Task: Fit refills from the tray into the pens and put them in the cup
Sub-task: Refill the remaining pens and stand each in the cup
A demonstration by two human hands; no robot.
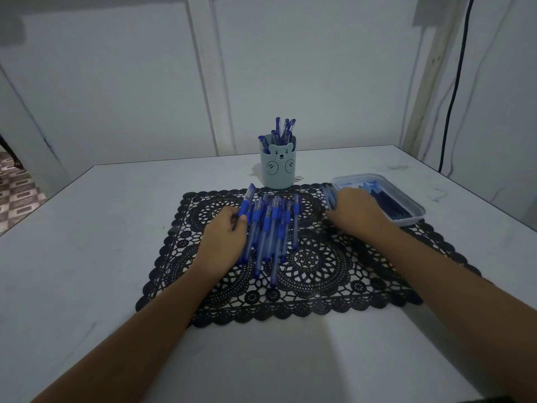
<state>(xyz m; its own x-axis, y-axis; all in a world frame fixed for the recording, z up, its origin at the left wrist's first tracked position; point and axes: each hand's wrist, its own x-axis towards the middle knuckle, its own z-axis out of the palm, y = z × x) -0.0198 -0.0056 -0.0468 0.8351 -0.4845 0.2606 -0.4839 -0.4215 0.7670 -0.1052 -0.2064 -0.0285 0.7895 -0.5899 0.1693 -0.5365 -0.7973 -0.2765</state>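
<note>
Pens (270,228) lie in a loose pile on the black lace mat (319,274), just left of its centre, their tips pointing roughly to 12 o'clock. The left hand (223,242) sits at the pile's 9 o'clock edge, fingers curled round one pen (247,202). From the pile, the bear-faced cup (278,167) stands at 12 o'clock, with several pens in it. The tray (406,193) with dark refills (389,203) lies at 2 o'clock on the tabletop (87,242). The right hand (354,213) rests at its near-left rim, fingers hidden, so I cannot tell its grip.
</note>
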